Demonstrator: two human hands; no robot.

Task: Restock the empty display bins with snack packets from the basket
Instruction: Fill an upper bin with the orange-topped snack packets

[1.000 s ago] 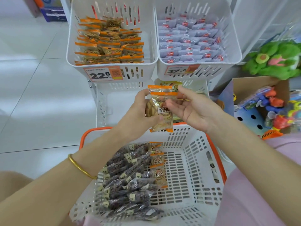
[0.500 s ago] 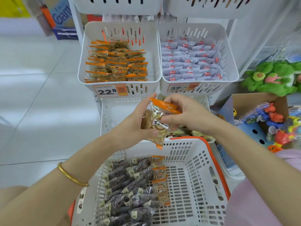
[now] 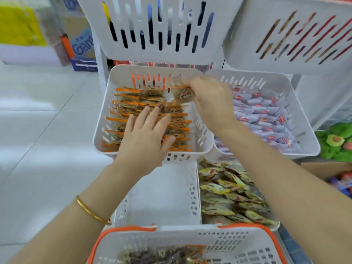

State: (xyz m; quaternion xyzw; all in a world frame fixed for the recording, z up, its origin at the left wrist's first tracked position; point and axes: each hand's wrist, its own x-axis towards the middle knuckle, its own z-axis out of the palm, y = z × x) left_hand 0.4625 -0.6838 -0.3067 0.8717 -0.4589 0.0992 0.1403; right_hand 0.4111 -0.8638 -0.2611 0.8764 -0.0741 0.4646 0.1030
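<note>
My right hand (image 3: 211,103) pinches an orange-striped snack packet (image 3: 182,93) over the back right corner of the white display bin (image 3: 106,103), which holds several matching orange-edged packets (image 3: 144,103). Fingers straight, my left hand (image 3: 146,138) lies flat on the packets near the front of that bin. The white basket with an orange rim (image 3: 190,237) sits at the bottom of the view with dark packets (image 3: 152,254) inside. Below the orange bin is a bare white bin (image 3: 163,197).
A bin of pale purple packets (image 3: 266,115) stands to the right, and a bin of yellow packets (image 3: 232,191) below it. Two more white bins (image 3: 158,27) hang above. Green plush toys (image 3: 337,141) lie at the far right. White floor tiles (image 3: 38,130) lie to the left.
Both hands moved up and forward from above the basket to the orange bin. My left hand let go of the packet and now lies flat on the stack; the right still holds it.
</note>
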